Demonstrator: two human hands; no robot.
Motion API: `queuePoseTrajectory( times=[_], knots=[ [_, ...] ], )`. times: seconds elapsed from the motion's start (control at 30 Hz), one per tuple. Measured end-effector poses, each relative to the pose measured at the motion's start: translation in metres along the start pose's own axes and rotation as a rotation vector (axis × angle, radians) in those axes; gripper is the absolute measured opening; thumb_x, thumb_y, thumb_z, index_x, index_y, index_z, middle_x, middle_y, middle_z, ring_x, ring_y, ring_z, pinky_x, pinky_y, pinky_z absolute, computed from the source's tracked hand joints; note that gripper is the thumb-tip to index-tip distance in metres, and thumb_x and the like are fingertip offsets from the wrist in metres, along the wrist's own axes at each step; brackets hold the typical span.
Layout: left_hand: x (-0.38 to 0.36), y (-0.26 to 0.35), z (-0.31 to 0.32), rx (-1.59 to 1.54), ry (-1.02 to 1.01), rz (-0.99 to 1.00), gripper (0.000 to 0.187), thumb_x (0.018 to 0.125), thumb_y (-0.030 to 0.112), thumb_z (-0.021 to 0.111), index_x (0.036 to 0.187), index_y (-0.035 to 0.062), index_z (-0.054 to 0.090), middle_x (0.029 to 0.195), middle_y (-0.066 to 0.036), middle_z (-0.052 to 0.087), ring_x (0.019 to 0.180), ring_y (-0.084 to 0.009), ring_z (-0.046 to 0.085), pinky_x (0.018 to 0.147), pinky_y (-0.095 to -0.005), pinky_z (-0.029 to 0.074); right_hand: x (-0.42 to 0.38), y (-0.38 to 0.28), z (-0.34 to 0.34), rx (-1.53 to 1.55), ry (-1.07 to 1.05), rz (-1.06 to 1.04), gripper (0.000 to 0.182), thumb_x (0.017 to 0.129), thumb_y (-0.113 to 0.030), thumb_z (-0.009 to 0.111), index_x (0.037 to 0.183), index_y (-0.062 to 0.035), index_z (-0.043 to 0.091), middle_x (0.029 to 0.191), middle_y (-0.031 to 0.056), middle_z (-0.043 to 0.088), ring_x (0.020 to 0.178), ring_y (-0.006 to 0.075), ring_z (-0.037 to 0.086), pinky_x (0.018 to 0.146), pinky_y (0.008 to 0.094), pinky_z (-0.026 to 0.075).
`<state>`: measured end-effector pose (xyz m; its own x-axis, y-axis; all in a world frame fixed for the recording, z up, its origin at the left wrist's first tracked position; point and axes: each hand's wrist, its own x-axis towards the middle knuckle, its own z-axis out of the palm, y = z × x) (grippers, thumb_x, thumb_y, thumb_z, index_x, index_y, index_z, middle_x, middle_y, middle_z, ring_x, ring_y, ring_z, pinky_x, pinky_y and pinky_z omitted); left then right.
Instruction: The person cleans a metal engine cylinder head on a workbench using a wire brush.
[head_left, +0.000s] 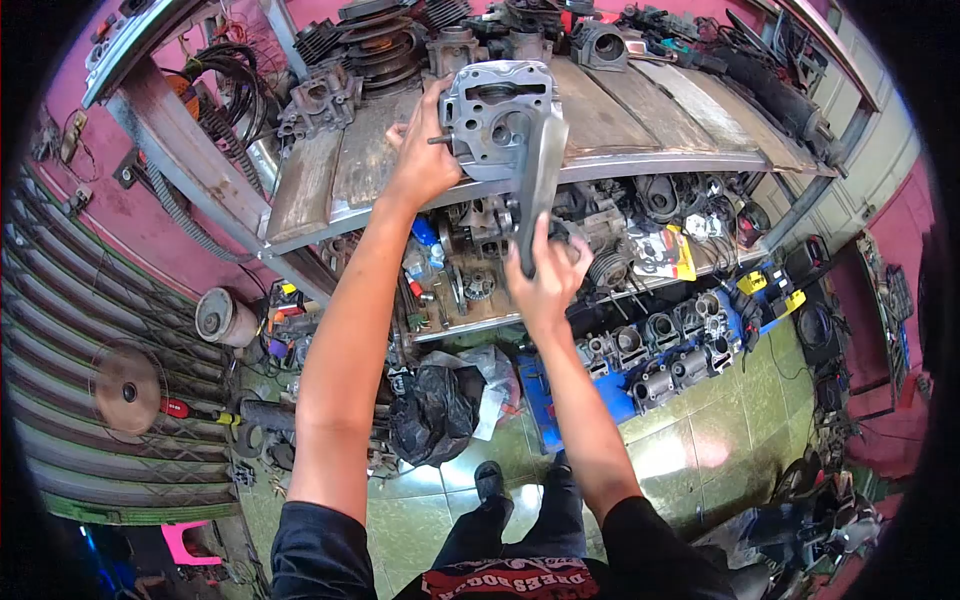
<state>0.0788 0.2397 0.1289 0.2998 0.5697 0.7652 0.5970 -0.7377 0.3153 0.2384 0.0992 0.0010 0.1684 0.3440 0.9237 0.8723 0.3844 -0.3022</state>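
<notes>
My left hand point(424, 160) grips the left side of a grey metal cylinder head point(480, 125), steadying it upright at the shelf's front edge with its flat, ported face toward me. Some of those fingers are hidden behind the casting. In my right hand point(548, 275) is the lower end of a long flat grey bar point(546, 165), the fingers closed around it. The bar slants up and its top end overlaps the lower right of the cylinder head's face. A short stud point(439, 140) sticks out from the head's left side, close to my left hand.
The wooden shelf point(640, 110) carries engine parts along its back, including a carburetor-like casting point(603, 45). More parts and tools crowd the lower shelf point(470, 325). On the floor are a blue tray point(615, 395) of castings, a black plastic bag point(432, 415) and a bucket point(226, 318).
</notes>
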Motion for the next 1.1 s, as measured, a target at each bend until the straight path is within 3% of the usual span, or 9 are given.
queuePoseTrajectory(
  times=[0.13, 0.37, 0.43, 0.53, 0.7, 0.97, 1.1],
  knots=[
    [-0.001, -0.001, 0.001, -0.004, 0.005, 0.004, 0.093, 0.072, -0.008, 0.057, 0.158, 0.0145, 0.03, 0.154, -0.017, 0.05, 0.146, -0.0316, 0.046, 0.103, -0.0483, 0.028, 0.066, 0.008, 0.003, -0.042, 0.1, 0.031, 0.071, 0.082, -0.014, 0.082, 0.147, 0.0006, 0.057, 0.074, 0.0043, 0.067, 0.069, 0.0193, 0.064, 0.099, 0.0487, 0.041],
    [0.001, -0.004, 0.0, 0.026, -0.002, 0.011, 0.095, 0.071, -0.005, 0.059, 0.158, 0.0139, 0.026, 0.147, -0.021, 0.054, 0.136, -0.0342, 0.052, 0.102, -0.0433, 0.027, -0.043, 0.001, -0.012, 0.03, -0.043, 0.133, 0.079, 0.078, -0.013, 0.085, 0.148, 0.0048, 0.053, 0.079, 0.0055, 0.071, 0.073, 0.0196, 0.066, 0.102, 0.0474, 0.04],
    [0.0, -0.003, 0.001, -0.025, -0.017, -0.015, 0.094, 0.071, -0.007, 0.056, 0.158, 0.0161, 0.029, 0.155, -0.018, 0.049, 0.147, -0.0317, 0.045, 0.105, -0.0485, 0.027, -0.014, -0.004, -0.013, 0.02, -0.02, 0.127, 0.078, 0.079, -0.012, 0.084, 0.148, 0.0045, 0.053, 0.081, 0.007, 0.073, 0.075, 0.02, 0.068, 0.102, 0.0478, 0.041],
    [0.0, 0.002, 0.0, 0.0, -0.026, -0.05, 0.095, 0.07, -0.007, 0.056, 0.158, 0.0167, 0.029, 0.155, -0.018, 0.048, 0.147, -0.0316, 0.044, 0.105, -0.0485, 0.027, 0.026, -0.003, 0.002, 0.04, 0.052, 0.165, 0.078, 0.082, -0.01, 0.082, 0.152, 0.0042, 0.05, 0.082, 0.0074, 0.073, 0.075, 0.0204, 0.068, 0.102, 0.0455, 0.04],
    [-0.001, -0.002, 0.002, -0.001, -0.03, -0.033, 0.097, 0.069, -0.007, 0.057, 0.159, 0.0167, 0.029, 0.155, -0.017, 0.048, 0.147, -0.0313, 0.045, 0.104, -0.0484, 0.028, -0.016, -0.041, 0.008, 0.122, 0.033, 0.305, 0.08, 0.083, -0.011, 0.081, 0.154, 0.0041, 0.046, 0.082, 0.0049, 0.073, 0.074, 0.0182, 0.067, 0.102, 0.0427, 0.038],
    [0.0, 0.003, -0.001, -0.004, -0.002, -0.004, 0.098, 0.068, -0.008, 0.056, 0.159, 0.0149, 0.028, 0.154, -0.016, 0.049, 0.146, -0.0297, 0.045, 0.102, -0.0466, 0.029, 0.041, -0.021, 0.014, 0.07, 0.085, 0.133, 0.074, 0.083, -0.009, 0.08, 0.149, 0.005, 0.052, 0.081, 0.006, 0.072, 0.073, 0.0198, 0.067, 0.101, 0.0463, 0.04],
    [0.0, 0.002, 0.0, 0.005, -0.01, -0.007, 0.097, 0.069, -0.008, 0.057, 0.159, 0.0154, 0.028, 0.154, -0.016, 0.049, 0.145, -0.0305, 0.046, 0.102, -0.0476, 0.028, -0.018, -0.012, 0.003, 0.011, 0.037, 0.03, 0.076, 0.077, -0.01, 0.084, 0.146, 0.0049, 0.056, 0.081, 0.0062, 0.073, 0.073, 0.02, 0.067, 0.102, 0.0481, 0.041]
  ],
)
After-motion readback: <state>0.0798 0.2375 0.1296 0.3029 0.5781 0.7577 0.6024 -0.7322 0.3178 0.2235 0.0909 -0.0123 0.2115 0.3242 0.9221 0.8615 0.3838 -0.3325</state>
